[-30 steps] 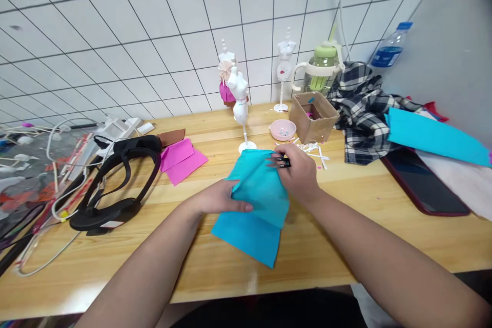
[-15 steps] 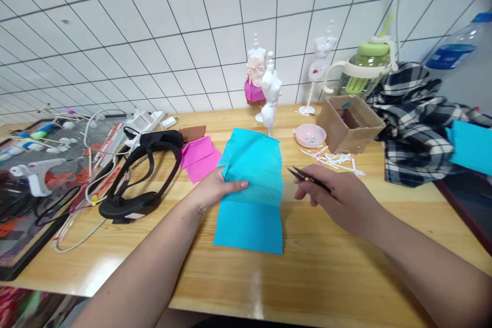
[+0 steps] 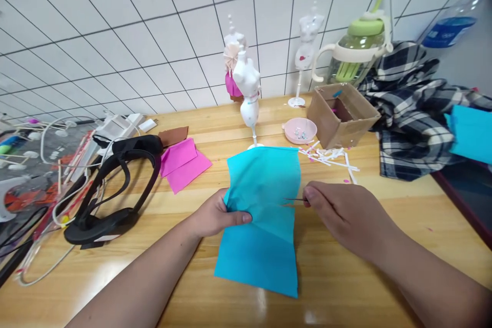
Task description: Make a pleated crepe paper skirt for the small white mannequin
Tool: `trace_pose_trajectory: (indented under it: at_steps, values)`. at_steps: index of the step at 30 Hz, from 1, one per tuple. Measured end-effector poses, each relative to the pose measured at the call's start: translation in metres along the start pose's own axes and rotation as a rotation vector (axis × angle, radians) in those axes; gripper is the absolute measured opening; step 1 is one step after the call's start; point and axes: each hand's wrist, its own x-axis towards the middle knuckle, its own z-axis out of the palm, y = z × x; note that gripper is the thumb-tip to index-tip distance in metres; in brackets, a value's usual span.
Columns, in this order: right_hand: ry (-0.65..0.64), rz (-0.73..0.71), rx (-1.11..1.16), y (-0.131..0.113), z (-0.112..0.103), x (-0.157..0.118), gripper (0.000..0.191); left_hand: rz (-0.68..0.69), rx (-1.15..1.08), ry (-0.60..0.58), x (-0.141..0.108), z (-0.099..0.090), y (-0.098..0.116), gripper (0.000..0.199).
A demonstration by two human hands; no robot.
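My left hand [image 3: 226, 215] grips the left edge of a bright blue folded sheet [image 3: 265, 179], thumb on top and fingers behind it. The sheet looks like crepe paper or thin cloth; it is held up off the table, with its lower part hanging toward me. My right hand [image 3: 346, 215] is closed around small dark scissors [image 3: 298, 199], perhaps thread snips, most of which the fingers hide. The thin blades lie at the sheet's right edge, where a short slit shows the wood behind.
Behind the sheet stand a bare white mini dress form [image 3: 248, 82] and two others. A pink dish [image 3: 300, 130] of beads, white strips [image 3: 326, 156] and a cardboard box [image 3: 342, 118] are at right. Pink sheets [image 3: 184, 164] and a black headset [image 3: 115, 215] lie left.
The blades have moved from beside the sheet onto its right edge, and a slit now shows there. My left hand holds the sheet more raised. The camera view has shifted.
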Motion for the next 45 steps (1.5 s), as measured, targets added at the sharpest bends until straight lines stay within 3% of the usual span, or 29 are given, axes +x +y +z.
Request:
trace_pose_trajectory:
  at_steps: [7, 17, 24, 39, 45]
  values:
    - [-0.072, 0.030, -0.043, 0.000, 0.002, 0.001, 0.051, 0.011, -0.047, -0.005, -0.001, 0.002, 0.003, 0.045]
    - [0.020, -0.075, 0.197, 0.001, 0.010, 0.001, 0.047, 0.037, 0.006, 0.037, -0.003, 0.006, 0.002, 0.049]
    - [-0.068, -0.085, 0.199, 0.002, 0.008, 0.003, 0.048, 0.023, 0.114, 0.079, -0.002, 0.003, 0.000, 0.046]
    - [0.003, -0.081, 0.196, 0.000, 0.009, 0.003, 0.043, 0.014, 0.105, 0.064, -0.003, 0.005, 0.001, 0.050]
    - [-0.104, -0.045, 0.259, -0.003, 0.009, 0.005, 0.053, 0.016, 0.091, 0.042, -0.004, 0.006, 0.001, 0.049]
